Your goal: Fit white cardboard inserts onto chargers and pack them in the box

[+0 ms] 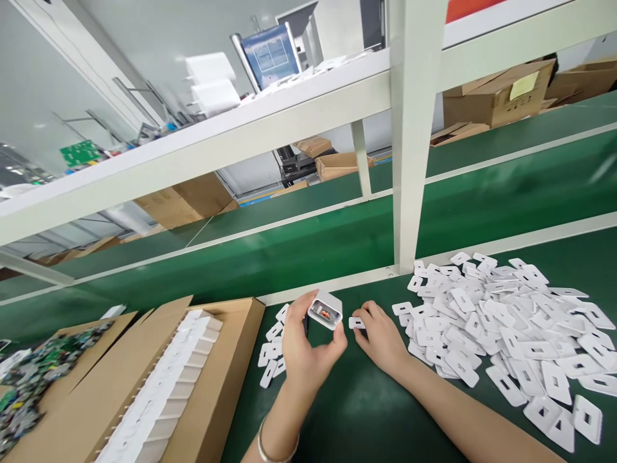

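Observation:
My left hand (308, 350) is closed around a white plastic housing (326, 310), whose open end faces me and shows reddish parts inside. Close by on the right, my right hand (378, 337) pinches a small white end cap (357, 323) with a slot in it, low over the green table. The two pieces are apart. A big heap of similar white end caps (496, 315) spreads to the right of my right hand. Several more caps (272, 350) lie left of my left hand, partly hidden behind it.
At left, a cardboard box (241, 360) holds a row of white housings (166, 392). Farther left lies a pile of green circuit boards (53, 360). A pale metal post (407, 161) and shelf (202, 145) stand beyond the table, with cardboard boxes (499, 93) behind.

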The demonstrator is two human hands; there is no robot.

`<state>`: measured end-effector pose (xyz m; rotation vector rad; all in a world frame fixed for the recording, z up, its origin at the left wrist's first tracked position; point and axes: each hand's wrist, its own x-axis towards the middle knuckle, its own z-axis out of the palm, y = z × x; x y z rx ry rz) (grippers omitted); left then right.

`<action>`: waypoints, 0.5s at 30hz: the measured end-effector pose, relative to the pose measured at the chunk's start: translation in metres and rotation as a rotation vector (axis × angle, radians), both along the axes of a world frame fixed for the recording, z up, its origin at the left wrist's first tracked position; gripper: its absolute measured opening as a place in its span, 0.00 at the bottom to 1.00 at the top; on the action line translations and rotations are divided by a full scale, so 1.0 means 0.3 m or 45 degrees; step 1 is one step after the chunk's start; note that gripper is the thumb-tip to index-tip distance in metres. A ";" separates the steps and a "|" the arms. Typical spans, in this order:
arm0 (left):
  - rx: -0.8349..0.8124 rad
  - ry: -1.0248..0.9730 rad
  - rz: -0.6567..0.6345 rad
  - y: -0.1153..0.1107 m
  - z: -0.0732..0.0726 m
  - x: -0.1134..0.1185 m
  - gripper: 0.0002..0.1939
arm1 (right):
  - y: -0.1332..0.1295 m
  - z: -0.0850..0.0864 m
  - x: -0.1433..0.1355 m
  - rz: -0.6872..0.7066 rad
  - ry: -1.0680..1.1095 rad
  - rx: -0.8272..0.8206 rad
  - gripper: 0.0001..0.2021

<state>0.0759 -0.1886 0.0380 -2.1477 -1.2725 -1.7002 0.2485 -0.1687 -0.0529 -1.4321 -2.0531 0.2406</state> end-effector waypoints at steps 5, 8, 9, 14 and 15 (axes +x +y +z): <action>0.109 0.013 -0.017 -0.068 0.062 0.008 0.30 | 0.007 -0.003 0.004 0.011 0.021 -0.023 0.10; 0.143 0.039 0.052 -0.090 0.080 0.002 0.29 | 0.013 -0.006 0.009 0.021 0.040 -0.040 0.09; 0.145 0.032 0.070 -0.098 0.079 0.002 0.29 | 0.014 -0.007 0.011 0.028 0.045 -0.045 0.08; -0.190 -0.315 -0.103 -0.115 -0.018 0.018 0.31 | 0.010 -0.001 0.011 0.045 0.154 -0.080 0.06; -0.353 -0.414 -0.195 -0.110 -0.055 0.022 0.28 | 0.008 0.003 0.009 0.044 0.211 -0.087 0.05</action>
